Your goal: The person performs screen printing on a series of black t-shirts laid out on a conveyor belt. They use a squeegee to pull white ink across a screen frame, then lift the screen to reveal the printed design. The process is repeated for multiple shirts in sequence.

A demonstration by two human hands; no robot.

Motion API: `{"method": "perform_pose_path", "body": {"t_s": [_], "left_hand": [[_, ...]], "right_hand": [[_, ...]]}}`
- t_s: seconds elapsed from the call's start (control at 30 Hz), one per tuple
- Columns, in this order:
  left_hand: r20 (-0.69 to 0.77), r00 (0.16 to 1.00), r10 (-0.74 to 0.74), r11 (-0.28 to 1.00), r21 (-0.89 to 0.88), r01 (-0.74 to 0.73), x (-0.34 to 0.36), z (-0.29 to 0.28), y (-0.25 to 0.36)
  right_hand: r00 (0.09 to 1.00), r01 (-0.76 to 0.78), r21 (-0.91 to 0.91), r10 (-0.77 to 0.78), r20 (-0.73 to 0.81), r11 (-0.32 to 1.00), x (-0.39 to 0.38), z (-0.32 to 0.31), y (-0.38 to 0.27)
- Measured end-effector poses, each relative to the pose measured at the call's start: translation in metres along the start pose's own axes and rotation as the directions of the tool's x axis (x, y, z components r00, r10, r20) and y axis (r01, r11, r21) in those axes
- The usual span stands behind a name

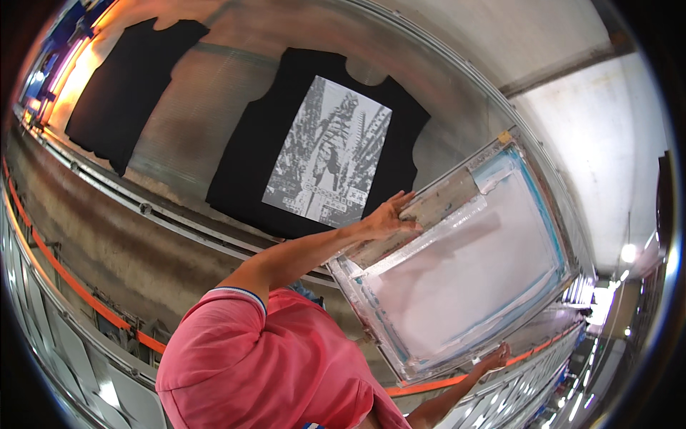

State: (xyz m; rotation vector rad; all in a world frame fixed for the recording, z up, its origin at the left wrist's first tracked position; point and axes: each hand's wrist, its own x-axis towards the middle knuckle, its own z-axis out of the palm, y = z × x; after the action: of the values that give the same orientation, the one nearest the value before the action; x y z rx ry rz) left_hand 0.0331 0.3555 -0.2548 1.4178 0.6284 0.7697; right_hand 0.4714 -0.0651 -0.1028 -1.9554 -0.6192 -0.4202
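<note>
A large screen printing frame [396, 343] with a pale mesh and blue-edged border sits tilted at the right of the table. My left hand [391, 217] grips its left side, fingers toward the far edge and thumb over the border strip. At the frame's near right side is my right hand [494, 356], its fingers curled at the edge and partly hidden. Beyond my left arm, a black sleeveless shirt [246, 154] lies flat, bearing a grey and white city-like print [329, 154]. Another black shirt [136, 86] lies farther left.
The long printing table [204, 93] has a metal rail [146, 209] along its near side. Orange rails [86, 287] run beside the walkway. A glowing heater [75, 68] stands at the far left, next to the second shirt. Pale table surface extends at the upper right.
</note>
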Motion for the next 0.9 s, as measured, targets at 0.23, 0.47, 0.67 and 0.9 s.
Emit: {"method": "perform_pose_path", "body": {"t_s": [0.23, 0.47, 0.67, 0.9], "left_hand": [[0.246, 0.947, -0.206, 0.908, -0.312, 0.279, 0.024, 0.006, -0.029], [0.33, 0.926, -0.184, 0.911, -0.297, 0.287, 0.034, 0.034, 0.005], [0.304, 0.95, -0.067, 0.931, -0.324, 0.17, 0.011, 0.007, 0.077], [0.122, 0.992, 0.032, 0.942, -0.337, 0.011, -0.009, -0.052, 0.113]], "right_hand": [[0.964, -0.178, -0.055, 0.162, -0.212, 0.983, -0.105, -0.058, 0.005], [0.868, -0.409, -0.04, 0.374, -0.328, 0.912, -0.162, -0.096, 0.056], [0.778, -0.457, 0.231, 0.512, -0.365, 0.859, -0.172, -0.042, 0.021], [0.849, -0.434, 0.403, 0.516, -0.116, 0.805, -0.112, 0.042, 0.002]]}}
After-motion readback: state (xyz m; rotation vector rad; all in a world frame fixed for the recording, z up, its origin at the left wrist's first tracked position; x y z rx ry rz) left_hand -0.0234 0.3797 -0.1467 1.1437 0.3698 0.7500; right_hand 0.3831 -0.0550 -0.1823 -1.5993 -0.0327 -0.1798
